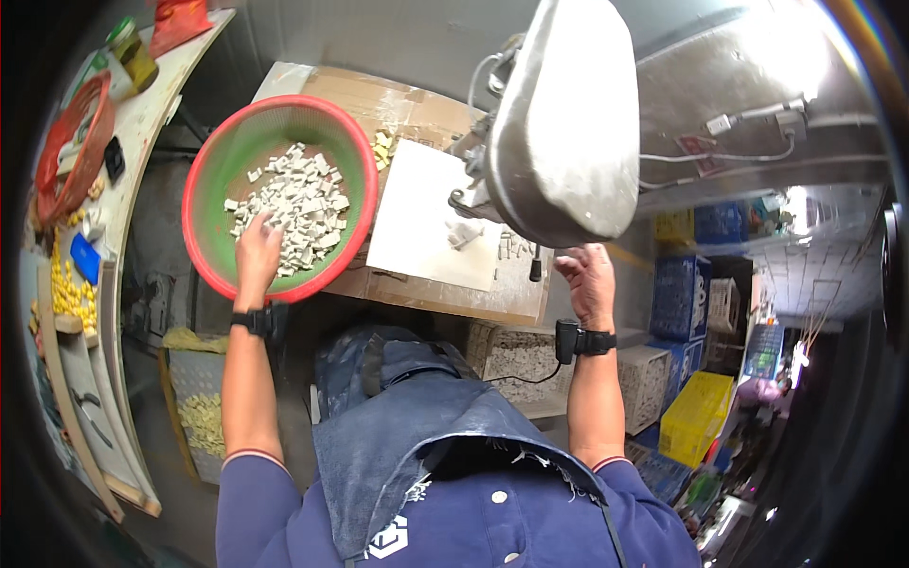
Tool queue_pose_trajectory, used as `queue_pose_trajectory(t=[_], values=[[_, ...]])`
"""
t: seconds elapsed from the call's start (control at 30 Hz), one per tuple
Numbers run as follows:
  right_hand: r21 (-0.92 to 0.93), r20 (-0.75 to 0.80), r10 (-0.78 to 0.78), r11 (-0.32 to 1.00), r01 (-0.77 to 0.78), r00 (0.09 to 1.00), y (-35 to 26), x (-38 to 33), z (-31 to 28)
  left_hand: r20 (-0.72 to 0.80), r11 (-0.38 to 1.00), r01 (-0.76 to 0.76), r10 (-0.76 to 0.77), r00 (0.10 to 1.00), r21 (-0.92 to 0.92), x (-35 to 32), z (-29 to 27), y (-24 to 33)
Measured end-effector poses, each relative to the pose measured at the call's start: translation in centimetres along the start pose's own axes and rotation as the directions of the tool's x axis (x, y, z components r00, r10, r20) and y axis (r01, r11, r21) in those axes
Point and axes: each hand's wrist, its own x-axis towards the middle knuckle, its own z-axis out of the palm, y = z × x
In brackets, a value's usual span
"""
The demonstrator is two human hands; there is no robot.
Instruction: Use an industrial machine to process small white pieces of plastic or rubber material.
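At the left, a green basket with a red rim [196, 232] holds a heap of small whitish blocks [308, 204]. My left hand [258, 256] reaches over its near edge, fingers bent together at the heap; what they pinch is hidden. A grey metal machine head [573, 123] stands over a white board [407, 232] on the cardboard-covered table. Several whitish blocks [464, 234] lie on the board below it, and more small pieces [514, 246] lie to their right. My right hand [589, 277] is beside the machine's lower end, fingers loosely bent and apart, nothing seen in them.
A black-tipped lever [536, 265] hangs below the machine. Yellowish pieces [382, 149] lie behind the board. Under the table stands a crate of whitish pieces [521, 364]. A side shelf [142, 133] runs along the left; blue crates [680, 295] and a yellow crate [696, 417] are at right.
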Motion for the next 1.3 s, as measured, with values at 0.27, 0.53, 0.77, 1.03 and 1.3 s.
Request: queue_pose_trajectory(t=[0.27, 0.53, 0.77, 1.03, 1.3], values=[[-0.21, -0.093, 0.287, 0.93, -0.3, 0.953, 11.7, 3.8, -8.6, -0.063, 0.984, 0.173, -0.176, 0.982, -0.046, -11.4, -1.3, 2.2], [-0.699, 0.086, 0.103, 0.715, -0.014, 0.991, 24.1, 15.6, -15.1, 0.202, 0.954, 0.207, -0.251, 0.947, 0.215, -25.2, -1.2, 0.7], [-0.817, 0.482, -0.212, 0.242, 0.524, 0.85, 26.7, 23.8, -8.3, 0.08, 0.704, 0.579, -0.661, 0.746, 0.411, -40.1, -2.2, 0.3], [-0.667, 0.726, -0.207, 0.02, 0.745, 0.656, 28.0, 25.8, -5.6, 0.007, 0.618, 0.73, -0.765, 0.644, 0.292, -48.2, 2.5, 0.0], [-0.668, 0.712, -0.158, 0.149, 0.729, 0.684, 25.7, 24.2, -6.1, 0.005, 0.707, 0.635, -0.669, 0.743, 0.311, -46.4, 4.8, 0.2]])
